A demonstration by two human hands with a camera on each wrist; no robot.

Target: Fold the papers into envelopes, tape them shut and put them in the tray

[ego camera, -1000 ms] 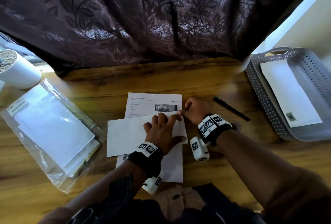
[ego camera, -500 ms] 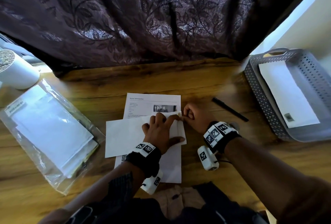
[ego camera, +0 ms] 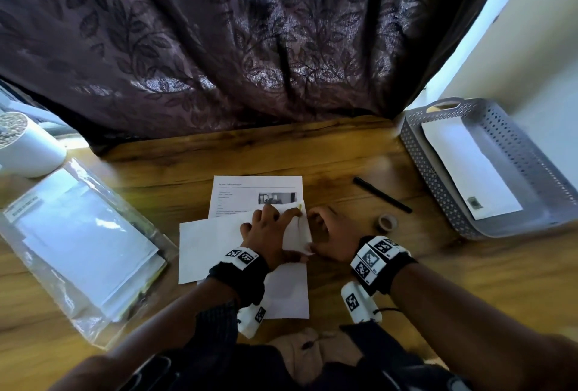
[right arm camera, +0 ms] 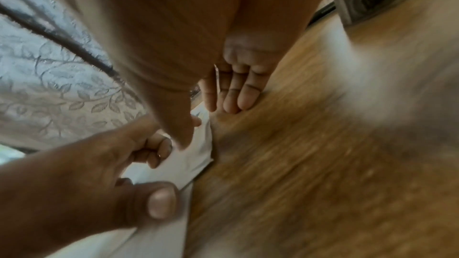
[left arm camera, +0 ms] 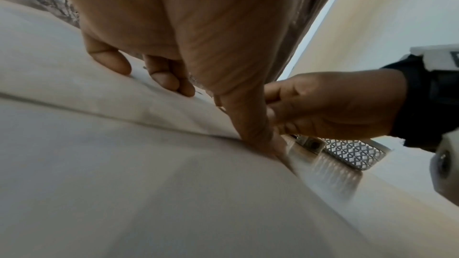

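A folded white paper [ego camera: 212, 243] lies on a printed sheet [ego camera: 247, 190] at the middle of the wooden table [ego camera: 344, 153]. My left hand [ego camera: 272, 228] lies spread on the fold's right part and presses it flat, thumb at the near edge. My right hand [ego camera: 325, 234] sits just right of the paper, its fingertips on the table and its thumb pressing the paper's right edge [right arm camera: 196, 156]. A small yellowish strip shows at the fold's far right corner [ego camera: 299, 206]. The grey perforated tray [ego camera: 416, 153] at the far right holds one white envelope [ego camera: 469, 168].
A roll of tape [ego camera: 387, 222] and a black pen [ego camera: 381, 195] lie between my right hand and the tray. At the left, a clear plastic bag of white papers [ego camera: 84, 234] lies beside a white pot [ego camera: 25, 149]. A dark curtain [ego camera: 250, 46] hangs behind the table.
My right hand has left the fold's far right corner and slid toward me along the paper's right edge. My left hand stays pressed on the paper.
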